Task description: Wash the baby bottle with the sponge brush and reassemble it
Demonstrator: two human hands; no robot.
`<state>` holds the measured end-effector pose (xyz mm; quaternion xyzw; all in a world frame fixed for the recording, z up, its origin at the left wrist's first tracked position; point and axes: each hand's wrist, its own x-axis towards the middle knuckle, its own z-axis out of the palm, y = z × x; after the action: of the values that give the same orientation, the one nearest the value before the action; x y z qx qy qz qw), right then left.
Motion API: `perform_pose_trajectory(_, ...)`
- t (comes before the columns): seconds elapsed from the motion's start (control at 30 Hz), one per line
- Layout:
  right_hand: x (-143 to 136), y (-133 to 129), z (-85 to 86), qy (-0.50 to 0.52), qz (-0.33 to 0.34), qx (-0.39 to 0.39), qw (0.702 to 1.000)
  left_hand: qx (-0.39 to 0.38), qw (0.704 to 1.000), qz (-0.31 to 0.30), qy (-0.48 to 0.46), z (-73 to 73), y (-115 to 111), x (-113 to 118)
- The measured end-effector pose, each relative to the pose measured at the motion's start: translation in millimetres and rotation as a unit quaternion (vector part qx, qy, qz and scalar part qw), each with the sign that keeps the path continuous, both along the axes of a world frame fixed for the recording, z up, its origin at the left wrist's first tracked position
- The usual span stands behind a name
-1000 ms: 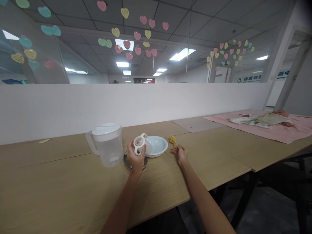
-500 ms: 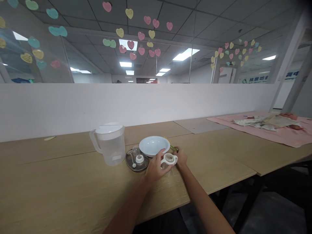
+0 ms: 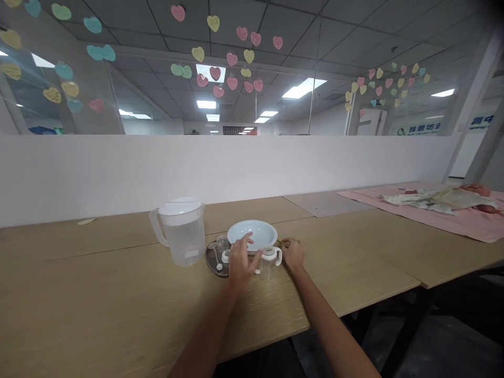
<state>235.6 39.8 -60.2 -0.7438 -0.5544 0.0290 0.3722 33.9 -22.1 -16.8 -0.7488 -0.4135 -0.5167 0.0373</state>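
A clear baby bottle body [image 3: 268,268] with a white handled collar stands upright on the table in front of the bowl. My left hand [image 3: 240,261] is open beside it, fingers apart, over the right part of the dark tray [image 3: 211,266]. Behind the bottle's handle, my right hand [image 3: 293,253] is closed on a thin green stick [image 3: 280,242], mostly hidden by the fingers. A white bowl [image 3: 252,231] sits just beyond both hands. On the tray are a clear cap [image 3: 222,243], a straw piece with a white weighted end [image 3: 217,257] and a white-ringed part [image 3: 226,255], partly covered by my left hand.
A lidded clear pitcher [image 3: 183,236] with some water stands left of the tray. At the far right, a pink cloth [image 3: 452,226] bears a doll-like figure [image 3: 457,198] in light clothes. A low white wall [image 3: 236,165] with glass above borders the table's back.
My left hand has let go of the bottle and moved left over the tray. The bottle now stands on the table. My right hand has stayed near the bowl's right rim.
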Motion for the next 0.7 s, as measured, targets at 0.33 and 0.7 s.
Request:
perform_pose_trajectory(0.33,-4,-2,1.7,-0.104,0.066,-0.073,0.99,-0.21,0.896,0.373,-0.12,0.5,42,-49)
perform_pose_trajectory(0.7,-6,-3,4.0,-0.078,0.038,-0.091,0.992,-0.232,0.918,0.317,0.055,-3.5,29,-53)
